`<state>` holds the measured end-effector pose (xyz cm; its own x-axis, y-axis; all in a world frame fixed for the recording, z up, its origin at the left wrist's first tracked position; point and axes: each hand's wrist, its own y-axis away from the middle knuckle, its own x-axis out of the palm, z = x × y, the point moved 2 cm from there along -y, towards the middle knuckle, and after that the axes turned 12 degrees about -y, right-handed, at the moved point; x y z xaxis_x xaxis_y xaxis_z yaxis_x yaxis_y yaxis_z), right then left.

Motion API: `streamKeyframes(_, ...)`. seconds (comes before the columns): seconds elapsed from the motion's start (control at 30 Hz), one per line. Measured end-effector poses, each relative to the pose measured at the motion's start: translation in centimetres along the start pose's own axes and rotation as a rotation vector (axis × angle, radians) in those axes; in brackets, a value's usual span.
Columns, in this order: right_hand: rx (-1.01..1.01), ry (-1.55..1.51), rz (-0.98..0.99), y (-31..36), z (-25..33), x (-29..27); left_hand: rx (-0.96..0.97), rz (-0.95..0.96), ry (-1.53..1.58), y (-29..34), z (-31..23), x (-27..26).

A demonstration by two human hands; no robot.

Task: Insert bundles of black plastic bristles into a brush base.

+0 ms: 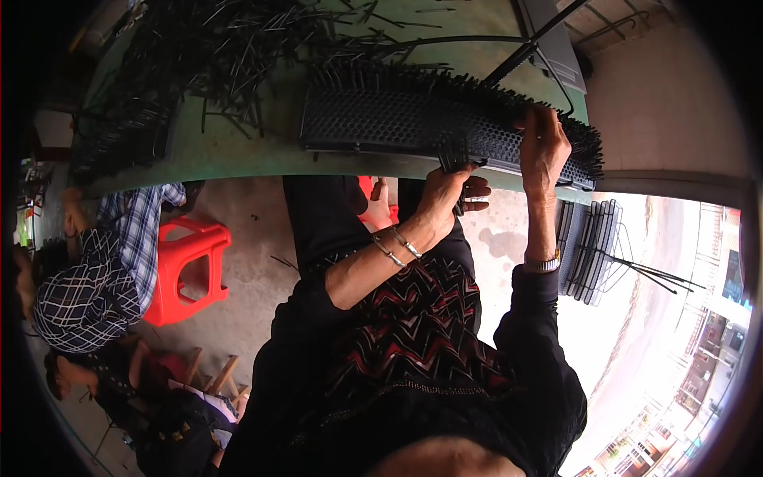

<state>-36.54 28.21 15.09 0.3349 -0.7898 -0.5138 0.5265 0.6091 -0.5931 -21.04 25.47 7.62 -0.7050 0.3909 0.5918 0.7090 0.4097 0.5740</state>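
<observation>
A long black tray (373, 119) full of round holes lies along the near edge of the green table (230, 155). Thin black sticks stand upright in rows along its far side. My left hand (439, 203) is closed around a small bundle of black sticks (454, 151), held upright in front of the tray's near edge. Over the tray's right part, my right hand (545, 151) has its fingers pinched together at the rows of standing sticks. Whatever is between those fingertips is hidden.
Loose black sticks (214, 56) cover the table's far left. A black rod frame (520, 60) rises behind the tray. Stacked black racks (584, 250) stand below the table's right end. At left are a red plastic stool (191, 274) and a person in checked cloth (87, 286).
</observation>
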Motion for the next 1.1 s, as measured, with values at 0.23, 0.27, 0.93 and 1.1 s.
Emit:
streamKeyframes(0.23,-0.032,0.054,0.065,-0.6,-0.5,0.3,0.001,-0.005,0.013,0.0,0.1,-0.2)
streamKeyframes(0.27,-0.032,0.054,0.063,-0.6,-0.5,0.2,-0.003,0.005,-0.007,0.0,0.1,-0.2)
streamKeyframes(0.93,0.014,0.085,0.175,-1.4,-0.4,0.3,0.151,0.004,-0.133,2.7,-2.5,-2.6)
streamKeyframes(1.1,-0.023,0.009,0.227,-1.4,-0.1,-0.4,0.685,-0.534,-0.415,5.6,-13.2,-10.2)
